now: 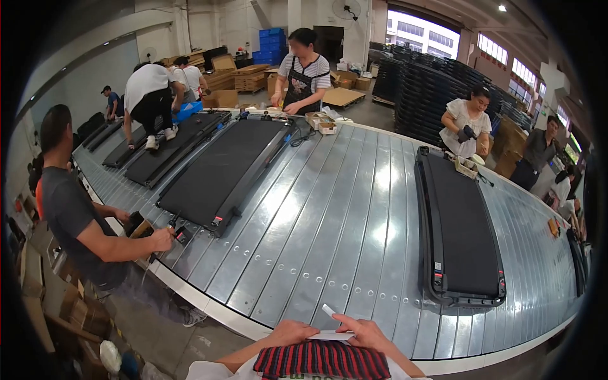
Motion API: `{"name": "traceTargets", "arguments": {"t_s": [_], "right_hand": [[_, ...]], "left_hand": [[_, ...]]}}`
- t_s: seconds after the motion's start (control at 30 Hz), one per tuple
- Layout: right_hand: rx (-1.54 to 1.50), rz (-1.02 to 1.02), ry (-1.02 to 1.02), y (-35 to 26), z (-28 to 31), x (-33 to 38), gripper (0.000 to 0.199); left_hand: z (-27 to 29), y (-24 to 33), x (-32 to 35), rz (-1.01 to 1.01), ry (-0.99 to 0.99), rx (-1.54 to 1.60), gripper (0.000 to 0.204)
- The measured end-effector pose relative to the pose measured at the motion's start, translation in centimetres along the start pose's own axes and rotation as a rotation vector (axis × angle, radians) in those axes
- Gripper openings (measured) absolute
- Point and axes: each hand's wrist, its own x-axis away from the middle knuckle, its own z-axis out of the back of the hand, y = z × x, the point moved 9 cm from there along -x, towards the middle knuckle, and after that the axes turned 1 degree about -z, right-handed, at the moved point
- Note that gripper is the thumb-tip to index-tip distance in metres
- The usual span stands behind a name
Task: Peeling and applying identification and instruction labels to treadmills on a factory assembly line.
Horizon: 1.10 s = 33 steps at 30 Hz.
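The person's left hand [296,331] pinches one end of a white strip [330,335], and the right hand [367,334] grips the other end, so the strip lies between the two hands, close in front of the body. A narrow white tip [328,310] pokes up beside the right thumb; whether it belongs to the same strip I cannot tell. Just below the hands is a red-and-black striped cloth [322,360] on the person's front. Right beyond the hands runs a wide table of metal slats [335,221]. Ahead and to the right of the right hand, a long black treadmill [465,228] lies flat on it. Ahead and to the left of the left hand lies another treadmill, a dark one [221,171], and a co-worker in a dark T-shirt [82,221] stands at that side, holding a dark tool [183,235]. Well beyond both hands, across the table, a co-worker in a striped top [315,75] stands near some small boxes [326,127].
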Motion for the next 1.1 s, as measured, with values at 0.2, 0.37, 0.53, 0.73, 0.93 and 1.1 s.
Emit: {"name": "traceTargets", "arguments": {"t_s": [0.2,0.37,0.53,0.73,0.93,1.1], "right_hand": [[-0.023,0.023,-0.016,0.0,-0.9,-0.3,0.064],[-0.079,-0.025,-0.118,-0.2,-2.2,-0.6,0.062],[-0.117,0.03,-0.107,-0.4,-2.6,0.3,0.058],[-0.089,0.191,0.032,1.7,-3.4,2.5,0.053],[-0.239,0.236,0.039,3.7,-5.9,3.3,0.05],[-0.197,0.19,-0.029,1.1,-6.7,2.8,0.049]], "left_hand": [[0.5,0.4,0.7,0.043,-0.015,0.016,0.026],[0.5,0.4,2.0,0.154,-0.048,0.001,0.022],[0.1,1.7,2.5,0.178,-0.028,0.069,0.016],[-2.5,2.8,1.9,0.193,-0.078,0.052,0.015],[-4.7,3.0,3.6,0.356,-0.151,-0.026,0.016],[-3.2,4.0,5.6,0.273,-0.038,0.031,0.013]]}}
